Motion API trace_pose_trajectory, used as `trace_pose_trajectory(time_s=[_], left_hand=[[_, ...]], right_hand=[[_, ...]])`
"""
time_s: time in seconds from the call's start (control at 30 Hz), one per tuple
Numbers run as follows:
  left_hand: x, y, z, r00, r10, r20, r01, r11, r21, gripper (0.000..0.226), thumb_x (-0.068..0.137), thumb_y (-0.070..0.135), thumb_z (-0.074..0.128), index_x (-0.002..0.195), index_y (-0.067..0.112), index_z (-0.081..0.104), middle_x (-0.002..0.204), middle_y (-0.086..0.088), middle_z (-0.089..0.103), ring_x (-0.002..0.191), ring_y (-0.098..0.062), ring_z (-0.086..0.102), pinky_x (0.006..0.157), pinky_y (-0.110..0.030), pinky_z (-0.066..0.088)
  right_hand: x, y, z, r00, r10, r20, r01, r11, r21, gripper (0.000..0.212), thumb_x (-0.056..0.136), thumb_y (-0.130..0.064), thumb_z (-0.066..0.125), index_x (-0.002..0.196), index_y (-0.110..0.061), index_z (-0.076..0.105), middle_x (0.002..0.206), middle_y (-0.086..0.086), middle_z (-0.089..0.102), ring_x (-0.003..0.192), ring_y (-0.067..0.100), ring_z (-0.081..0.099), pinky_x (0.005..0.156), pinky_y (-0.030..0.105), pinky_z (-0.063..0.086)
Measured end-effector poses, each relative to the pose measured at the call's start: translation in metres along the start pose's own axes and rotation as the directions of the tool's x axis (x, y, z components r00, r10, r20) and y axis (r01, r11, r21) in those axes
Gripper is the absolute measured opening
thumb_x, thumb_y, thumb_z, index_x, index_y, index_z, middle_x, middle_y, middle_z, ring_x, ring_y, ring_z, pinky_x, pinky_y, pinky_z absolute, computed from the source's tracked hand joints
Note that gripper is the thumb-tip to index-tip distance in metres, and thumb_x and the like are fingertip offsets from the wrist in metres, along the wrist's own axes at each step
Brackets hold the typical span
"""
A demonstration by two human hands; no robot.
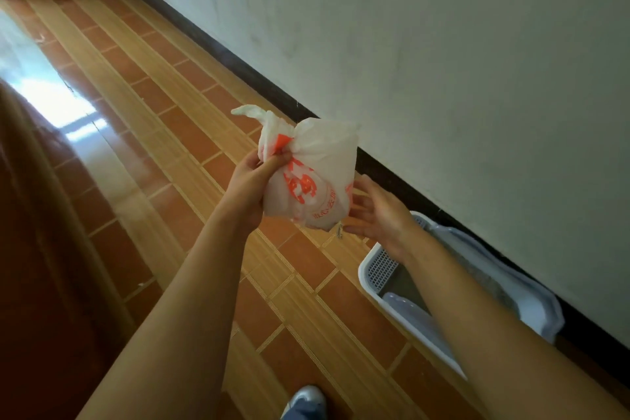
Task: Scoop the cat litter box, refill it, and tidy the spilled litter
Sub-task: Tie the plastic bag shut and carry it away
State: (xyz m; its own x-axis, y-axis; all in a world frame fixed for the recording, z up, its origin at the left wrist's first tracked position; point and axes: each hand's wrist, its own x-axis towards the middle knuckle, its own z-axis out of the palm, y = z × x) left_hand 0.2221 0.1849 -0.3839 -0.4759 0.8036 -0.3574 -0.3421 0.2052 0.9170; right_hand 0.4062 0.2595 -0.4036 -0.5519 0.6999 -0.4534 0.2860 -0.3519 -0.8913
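Observation:
My left hand (250, 181) grips the twisted neck of a white plastic bag (318, 164) with orange print, held up in mid-air above the floor. The bag bulges and its top is knotted. My right hand (376, 211) is spread with straight fingers just right of the bag's lower side, close to it or touching it. The pale blue-white litter box (378, 271) stands on the floor against the wall at the lower right, partly hidden behind my right forearm; grey litter shows inside it.
Orange and tan floor tiles (191, 133) run along a white wall (443, 44) with a dark baseboard (238, 60). A dark wooden door or cabinet (37, 283) stands at the left. My shoe (306, 401) is at the bottom edge.

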Motion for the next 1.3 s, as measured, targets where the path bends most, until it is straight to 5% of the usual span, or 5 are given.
trace_pose_trajectory(time_s=[0.43,0.63,0.73,0.9,1.3], left_hand=[[-0.203,0.261,0.041,0.999,0.026,-0.033,-0.028,0.998,-0.054,0.039,0.085,0.026,0.066,0.121,0.012,0.058,0.105,-0.009,0.070,0.091,-0.025,0.070,0.066,-0.038,0.059],[-0.294,0.350,0.048,0.992,0.115,-0.049,-0.116,0.993,-0.024,0.028,0.086,0.024,0.064,0.112,0.014,0.061,0.098,-0.005,0.070,0.086,-0.022,0.071,0.067,-0.037,0.059],[-0.318,0.374,0.040,0.986,0.157,-0.055,-0.158,0.987,-0.006,0.037,0.086,0.025,0.064,0.120,0.011,0.057,0.105,-0.009,0.069,0.094,-0.026,0.069,0.075,-0.041,0.059],[-0.335,0.386,0.010,0.979,0.178,-0.094,-0.177,0.984,0.016,0.039,0.084,0.025,0.066,0.119,0.012,0.057,0.105,-0.009,0.068,0.095,-0.027,0.068,0.075,-0.041,0.058],[-0.295,0.413,-0.087,0.965,0.223,-0.141,-0.214,0.974,0.075,0.057,0.076,0.033,0.072,0.126,0.014,0.053,0.112,-0.012,0.066,0.098,-0.028,0.068,0.080,-0.048,0.056]], right_hand=[[-0.221,-0.250,0.023,0.997,0.020,0.072,-0.024,0.998,0.054,0.031,0.098,-0.042,0.033,0.116,-0.024,0.052,0.106,0.001,0.063,0.094,0.015,0.063,0.073,0.029,0.055],[-0.313,-0.330,0.033,0.991,-0.052,0.123,0.051,0.999,0.014,0.027,0.100,-0.040,0.030,0.104,-0.028,0.054,0.101,-0.005,0.062,0.091,0.012,0.061,0.080,0.033,0.053],[-0.335,-0.346,0.044,0.986,-0.077,0.148,0.078,0.997,0.003,0.028,0.100,-0.040,0.031,0.111,-0.027,0.053,0.116,0.002,0.061,0.101,0.017,0.061,0.092,0.040,0.050],[-0.342,-0.361,0.070,0.981,-0.101,0.164,0.105,0.994,-0.015,0.029,0.099,-0.038,0.033,0.116,-0.023,0.052,0.117,0.002,0.061,0.102,0.017,0.061,0.084,0.034,0.052],[-0.273,-0.395,0.168,0.955,-0.139,0.261,0.185,0.970,-0.156,0.034,0.097,-0.033,0.044,0.127,-0.020,0.052,0.118,0.005,0.061,0.107,0.021,0.061,0.091,0.041,0.052]])
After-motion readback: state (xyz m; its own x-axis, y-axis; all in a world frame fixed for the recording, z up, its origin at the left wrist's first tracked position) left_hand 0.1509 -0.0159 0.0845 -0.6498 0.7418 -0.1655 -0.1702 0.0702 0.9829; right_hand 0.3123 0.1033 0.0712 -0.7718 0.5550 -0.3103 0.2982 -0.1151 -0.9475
